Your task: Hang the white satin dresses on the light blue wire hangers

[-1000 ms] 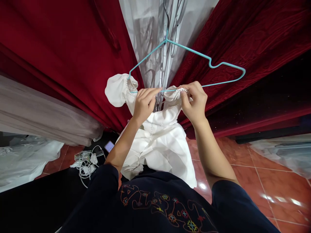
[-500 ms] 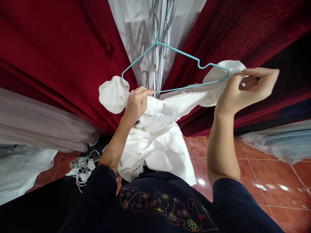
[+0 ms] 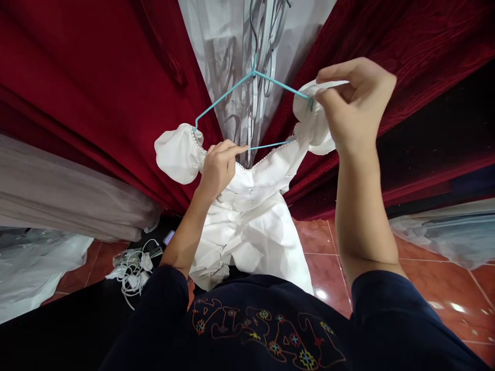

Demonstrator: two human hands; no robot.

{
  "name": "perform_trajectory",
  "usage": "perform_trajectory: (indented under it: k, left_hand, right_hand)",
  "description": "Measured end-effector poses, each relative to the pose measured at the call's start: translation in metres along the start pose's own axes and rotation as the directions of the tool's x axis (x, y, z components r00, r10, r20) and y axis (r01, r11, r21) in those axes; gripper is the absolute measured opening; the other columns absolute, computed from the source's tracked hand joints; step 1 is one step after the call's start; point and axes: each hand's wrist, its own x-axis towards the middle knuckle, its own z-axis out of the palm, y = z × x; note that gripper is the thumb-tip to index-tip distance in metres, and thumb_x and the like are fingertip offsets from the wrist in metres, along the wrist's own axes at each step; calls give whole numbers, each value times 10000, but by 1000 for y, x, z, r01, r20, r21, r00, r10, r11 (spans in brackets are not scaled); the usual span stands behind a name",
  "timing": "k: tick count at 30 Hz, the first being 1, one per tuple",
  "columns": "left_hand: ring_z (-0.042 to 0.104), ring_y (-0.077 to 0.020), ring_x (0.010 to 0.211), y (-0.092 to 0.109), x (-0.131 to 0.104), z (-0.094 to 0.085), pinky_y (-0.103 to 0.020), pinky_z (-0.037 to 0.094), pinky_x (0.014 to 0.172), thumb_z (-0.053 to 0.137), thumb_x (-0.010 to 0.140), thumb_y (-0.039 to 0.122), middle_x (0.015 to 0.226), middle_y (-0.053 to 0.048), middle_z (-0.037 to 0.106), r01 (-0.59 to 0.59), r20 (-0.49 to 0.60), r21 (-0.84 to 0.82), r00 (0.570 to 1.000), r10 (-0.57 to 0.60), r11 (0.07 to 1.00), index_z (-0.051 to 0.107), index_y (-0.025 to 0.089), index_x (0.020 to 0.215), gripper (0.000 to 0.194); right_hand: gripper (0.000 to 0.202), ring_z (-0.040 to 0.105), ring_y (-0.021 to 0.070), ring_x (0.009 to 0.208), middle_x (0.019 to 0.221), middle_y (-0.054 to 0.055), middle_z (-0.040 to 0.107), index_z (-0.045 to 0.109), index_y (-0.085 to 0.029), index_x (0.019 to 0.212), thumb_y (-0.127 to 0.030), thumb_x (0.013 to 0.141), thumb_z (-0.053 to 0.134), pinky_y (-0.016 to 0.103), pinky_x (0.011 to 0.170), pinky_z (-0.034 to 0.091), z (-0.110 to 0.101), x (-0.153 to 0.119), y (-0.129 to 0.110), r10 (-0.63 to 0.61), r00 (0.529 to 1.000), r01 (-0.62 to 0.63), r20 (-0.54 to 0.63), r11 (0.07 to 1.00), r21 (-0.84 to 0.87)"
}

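Note:
A white dress (image 3: 263,190) with puffed sleeves and a pearl-trimmed neckline hangs on a light blue hanger (image 3: 226,95). The left puffed sleeve (image 3: 178,153) sits over the hanger's left end. My left hand (image 3: 219,167) is closed on the dress's upper edge, its index finger along the hanger's bottom bar. My right hand (image 3: 356,98) pinches the right puffed sleeve (image 3: 311,121) near the hanger's right end, which is partly covered by white fabric.
Dark red curtains (image 3: 116,77) hang on both sides, with white fabric (image 3: 216,46) between them. White cables (image 3: 133,278) lie on a black surface at lower left. Pale tulle (image 3: 444,232) hangs at right above the red tiled floor (image 3: 320,257).
My right hand has moved left and up, bringing the right sleeve inward over the hanger's right end. The neckline's right side is slacker. My left hand has barely moved.

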Motion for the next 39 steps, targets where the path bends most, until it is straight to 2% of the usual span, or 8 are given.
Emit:
perform_trajectory:
  k: [5,9,16,20,24,31,35,39]
  left_hand:
    - [710,-194,973,-2,2,0,-367,465,911,465,1039,44,1043,-48,765,-9,-8,-34,1000,9,999,819,229,1174,422]
    - [712,-198,993,-1,4,6,-366,481,931,467,1051,57,1059,-55,768,25,12,-41,1000,-24,999,816,230,1188,414]
    - [695,-212,1106,5,-9,21,-403,495,1056,472,1101,143,1193,-56,775,-42,-49,32,998,44,999,768,255,1332,391]
    - [665,-231,1269,-8,-14,21,-454,491,1157,434,1165,309,1286,-77,738,-53,-381,102,920,88,993,772,278,1280,358]
    - [559,-285,1445,-38,-8,4,-567,398,1260,599,1102,551,1430,-137,673,138,-691,260,718,84,956,740,236,1351,425]
    - [770,-255,1215,-65,6,-44,-391,597,1118,590,1064,388,1190,-51,815,199,-422,-117,877,-230,973,789,219,1229,308]
    - [788,-258,1171,-70,-4,-69,-369,620,1102,598,1064,332,1193,-75,809,251,-436,-252,833,-341,935,796,184,1220,292]
    - [780,-265,1194,-84,-36,-70,-382,617,1119,563,1085,358,1232,-113,801,324,-577,-266,701,-419,908,774,161,1253,334]
  right_hand:
    - [243,709,264,1269,1230,92,755,731,-264,1179,-334,1041,543,537,1190,562,13,-58,-10,-361,928,371,-92,919,136]
    - [254,730,269,1133,1168,69,777,724,-301,1188,-369,1038,530,524,1036,587,36,-102,8,-290,893,303,344,953,16]
    - [294,700,260,1069,1125,71,773,770,-272,1198,-330,1049,524,498,1044,497,61,-116,29,-234,946,250,225,967,-47]
    - [282,671,261,1056,1106,70,779,782,-259,1168,-407,1075,561,496,1044,487,65,-114,17,-186,952,218,244,969,-112]
    - [289,646,254,1011,1037,62,767,788,-260,1102,-450,1091,571,493,1025,478,68,-116,13,-169,961,205,217,967,-153]
    - [329,627,256,975,975,61,729,775,-253,1036,-493,1100,559,491,998,476,72,-113,17,-155,972,188,174,964,-186]
    - [354,622,258,967,936,57,707,767,-256,1006,-534,1092,565,494,990,485,76,-107,24,-169,970,198,174,966,-164]
    - [378,617,261,974,950,63,705,764,-252,999,-561,1086,565,506,999,487,82,-107,24,-141,976,165,167,976,-141]
